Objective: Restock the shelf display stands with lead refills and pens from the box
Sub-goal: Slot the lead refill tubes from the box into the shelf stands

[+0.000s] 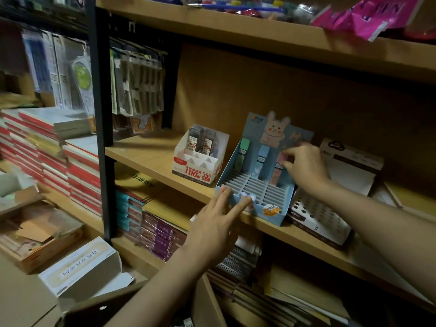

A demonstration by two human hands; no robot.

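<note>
A blue display stand (238, 161) with a rabbit header card sits on the wooden shelf (146, 156). Its back row holds a green lead refill (243, 149), a blue one (262, 161) and a pink one (277, 171); the slots in front are empty. My right hand (304, 166) pinches the top of the pink refill. My left hand (212, 223) has its fingers spread, the fingertips touching the stand's front left corner. To the left stands a white and red stand (200, 171) with two dark lead refill cases (201, 141).
A white stand (330, 208) with round holes sits to the right of the blue one. Stacked notebooks fill the lower shelves and the left rack. A white box (80, 267) lies on the floor at lower left. Hanging packets fill the rack behind.
</note>
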